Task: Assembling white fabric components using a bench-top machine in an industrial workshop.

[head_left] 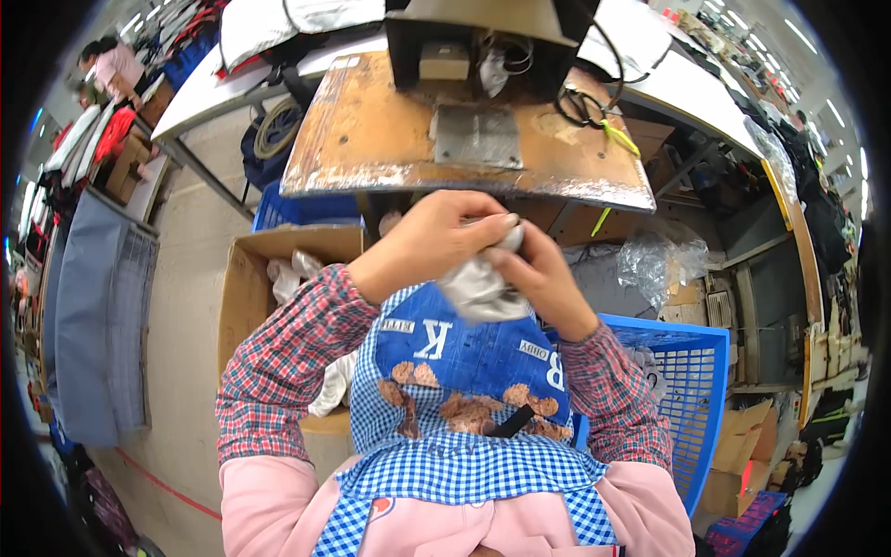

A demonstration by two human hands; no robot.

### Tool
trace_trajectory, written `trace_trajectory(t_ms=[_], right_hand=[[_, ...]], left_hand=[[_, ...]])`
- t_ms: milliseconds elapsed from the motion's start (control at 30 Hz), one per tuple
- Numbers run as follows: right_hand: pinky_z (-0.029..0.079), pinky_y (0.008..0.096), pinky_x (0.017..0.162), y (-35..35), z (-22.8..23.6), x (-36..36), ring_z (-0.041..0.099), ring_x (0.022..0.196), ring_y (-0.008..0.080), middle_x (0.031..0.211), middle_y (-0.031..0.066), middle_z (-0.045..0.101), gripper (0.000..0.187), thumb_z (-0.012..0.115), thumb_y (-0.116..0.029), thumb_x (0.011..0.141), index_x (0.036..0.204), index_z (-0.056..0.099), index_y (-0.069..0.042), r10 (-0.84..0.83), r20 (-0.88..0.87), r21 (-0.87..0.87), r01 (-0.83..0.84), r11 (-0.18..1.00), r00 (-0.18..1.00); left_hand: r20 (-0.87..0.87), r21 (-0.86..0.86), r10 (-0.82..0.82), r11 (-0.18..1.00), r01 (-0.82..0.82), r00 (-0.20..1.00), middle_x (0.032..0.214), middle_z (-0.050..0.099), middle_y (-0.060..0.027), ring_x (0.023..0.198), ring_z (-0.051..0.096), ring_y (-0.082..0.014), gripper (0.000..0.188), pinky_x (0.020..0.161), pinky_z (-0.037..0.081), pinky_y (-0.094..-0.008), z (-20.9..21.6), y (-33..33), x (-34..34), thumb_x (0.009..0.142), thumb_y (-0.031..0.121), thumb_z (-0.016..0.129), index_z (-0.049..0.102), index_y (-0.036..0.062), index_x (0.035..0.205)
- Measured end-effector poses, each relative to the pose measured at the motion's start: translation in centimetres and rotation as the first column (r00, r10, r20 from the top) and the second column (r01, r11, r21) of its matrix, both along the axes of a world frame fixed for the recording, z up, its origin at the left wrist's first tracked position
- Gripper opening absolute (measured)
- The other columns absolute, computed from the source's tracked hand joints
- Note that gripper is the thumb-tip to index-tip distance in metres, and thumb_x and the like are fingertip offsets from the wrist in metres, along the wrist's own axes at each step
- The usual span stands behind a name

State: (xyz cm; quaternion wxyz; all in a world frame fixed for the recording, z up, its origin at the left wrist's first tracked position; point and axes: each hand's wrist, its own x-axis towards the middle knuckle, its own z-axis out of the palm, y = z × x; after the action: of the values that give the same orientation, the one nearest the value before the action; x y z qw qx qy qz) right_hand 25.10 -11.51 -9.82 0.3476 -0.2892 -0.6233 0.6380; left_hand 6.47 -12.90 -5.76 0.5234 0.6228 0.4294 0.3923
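My left hand (429, 237) and my right hand (546, 274) meet in front of my chest, just below the front edge of a wooden work board (362, 139). Both are closed on a crumpled, pale grey-white piece of cloth (483, 290). The fingertips pinch its gathered upper end, and the rest hangs down over my blue apron (436, 325). What exactly the cloth item is cannot be made out. A metal plate (478, 136) lies on the board beyond my hands.
A cardboard box (243, 297) with pale cloth items stands at my left, a blue plastic basket (691, 418) at my right. A dark machine housing (408, 56) with cables rises at the board's back. Clear plastic film (661, 260) lies right of the board. Another person (116, 70) is far left.
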Motion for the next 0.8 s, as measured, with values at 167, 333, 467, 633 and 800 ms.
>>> trace_trajectory(t_ms=[167, 333, 467, 633, 800], right_hand=[[0.048, 0.0242, 0.072, -1.2, -2.2, 10.9, 0.057, 0.083, 0.0093, 0.092, 0.0033, 0.062, 0.032, 0.064, -0.011, 0.086, 0.114, 0.054, 0.002, -0.345, 0.405, 0.194, 0.289, 0.937, 0.847], [0.049, 0.0279, 0.079, -2.8, -6.6, 21.3, 0.061, 0.091, 0.0158, 0.100, 0.0108, 0.065, 0.030, 0.063, -0.011, 0.087, 0.115, 0.057, 0.000, -0.827, 0.527, 0.849, -0.151, 0.506, 0.193], [0.049, 0.0271, 0.081, -2.8, -7.2, 11.6, 0.062, 0.094, 0.0147, 0.102, 0.0081, 0.066, 0.027, 0.062, -0.013, 0.089, 0.113, 0.060, 0.000, -0.329, 0.552, 0.287, 0.197, 0.938, 0.766], [0.045, 0.0385, 0.092, 1.6, -11.3, -0.4, 0.055, 0.112, 0.0281, 0.130, 0.0187, 0.052, 0.044, 0.065, -0.025, 0.087, 0.123, 0.054, -0.001, 0.141, 0.642, 0.346, -0.449, 0.824, 0.753], [0.044, 0.0396, 0.092, 6.6, -9.3, -3.9, 0.055, 0.107, 0.0376, 0.119, 0.0221, 0.056, 0.040, 0.059, -0.019, 0.088, 0.122, 0.054, 0.001, -0.449, 0.476, 0.661, 0.030, 0.750, 0.756]], left_hand=[[-0.172, 0.170, 0.138, 0.979, -0.109, 0.975, 0.105, 0.059, -0.0036, 0.090, 0.057, -0.0088, 0.034, 0.078, 0.048, -0.0236, -1.6, -3.5, -2.6, 0.091, 0.019, 0.063, 0.057, 0.0011, 0.119], [-0.254, 0.123, 0.529, 0.848, -0.515, 0.810, 0.098, 0.064, -0.0082, 0.084, 0.060, -0.0138, 0.035, 0.075, 0.050, -0.0269, -10.6, -6.6, -13.0, 0.089, 0.020, 0.063, 0.058, 0.0001, 0.117], [-0.429, 0.023, 0.670, 0.678, -0.734, 0.606, 0.098, 0.065, -0.0101, 0.085, 0.060, -0.0152, 0.036, 0.076, 0.050, -0.0284, -19.6, -12.0, -19.7, 0.088, 0.022, 0.063, 0.058, 0.0004, 0.117], [-0.667, 0.010, 0.575, 0.644, -0.765, 0.474, 0.102, 0.066, -0.0180, 0.093, 0.063, -0.0275, 0.042, 0.083, 0.049, -0.0369, -25.6, -16.3, -23.1, 0.083, 0.027, 0.064, 0.060, -0.0008, 0.114], [-0.790, -0.057, 0.482, 0.557, -0.829, 0.378, 0.107, 0.065, -0.0214, 0.101, 0.062, -0.0334, 0.047, 0.088, 0.048, -0.0392, -29.3, -20.2, -25.8, 0.080, 0.034, 0.066, 0.062, -0.0021, 0.110]])
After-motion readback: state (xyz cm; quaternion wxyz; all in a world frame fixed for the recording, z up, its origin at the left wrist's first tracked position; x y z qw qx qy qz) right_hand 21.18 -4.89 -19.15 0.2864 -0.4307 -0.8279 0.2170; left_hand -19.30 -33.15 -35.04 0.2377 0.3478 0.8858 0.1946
